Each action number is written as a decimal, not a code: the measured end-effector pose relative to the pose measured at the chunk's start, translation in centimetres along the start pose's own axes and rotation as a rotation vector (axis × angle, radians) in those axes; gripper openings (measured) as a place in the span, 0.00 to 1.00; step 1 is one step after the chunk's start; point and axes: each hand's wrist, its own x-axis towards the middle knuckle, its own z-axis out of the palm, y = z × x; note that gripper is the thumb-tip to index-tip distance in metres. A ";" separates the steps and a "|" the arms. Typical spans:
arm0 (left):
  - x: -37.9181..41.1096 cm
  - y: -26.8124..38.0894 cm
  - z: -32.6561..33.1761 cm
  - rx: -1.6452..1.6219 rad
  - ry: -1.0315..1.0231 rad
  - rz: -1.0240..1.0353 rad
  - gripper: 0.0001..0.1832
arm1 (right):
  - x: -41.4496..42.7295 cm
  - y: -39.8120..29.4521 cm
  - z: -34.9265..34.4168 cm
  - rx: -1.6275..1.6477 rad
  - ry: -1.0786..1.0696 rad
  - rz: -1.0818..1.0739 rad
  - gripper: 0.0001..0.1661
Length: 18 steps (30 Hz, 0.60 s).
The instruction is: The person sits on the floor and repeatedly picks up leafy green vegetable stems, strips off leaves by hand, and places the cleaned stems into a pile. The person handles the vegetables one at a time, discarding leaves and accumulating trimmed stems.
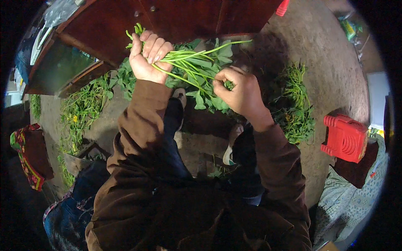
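Observation:
My left hand [150, 56] is wrapped around a bunch of long green leaf stems [188, 59]. The stems' cut-looking ends [136, 31] poke out above the thumb, and the leafy ends fan out to the right. Broad green leaves [207, 100] hang from them between my two hands. One stem stretches farther right than the others. At the leafy side, my right hand [237, 89] has thumb and forefinger pinched together on a thin stem of the bunch; the exact contact point is partly hidden by the fingers.
Heaps of leafy vines lie on the floor to the left [84, 109] and right [298, 103]. A dark red wooden cabinet [188, 18] stands ahead. A red plastic stool [347, 136] is at the right, near patterned cloth [348, 204]. A chair with floral cloth [29, 157] stands left.

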 end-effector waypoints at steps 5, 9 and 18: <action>0.0 -0.2 -0.1 0.035 0.011 -0.002 0.16 | 0.6 0.5 0.7 0.304 0.150 0.189 0.04; 0.0 0.1 -0.1 0.008 0.006 0.031 0.15 | 1.2 1.6 -0.5 0.773 0.422 0.533 0.05; 0.2 1.8 -0.5 -0.034 -0.009 0.070 0.17 | 0.8 0.8 -4.5 0.782 0.130 0.389 0.05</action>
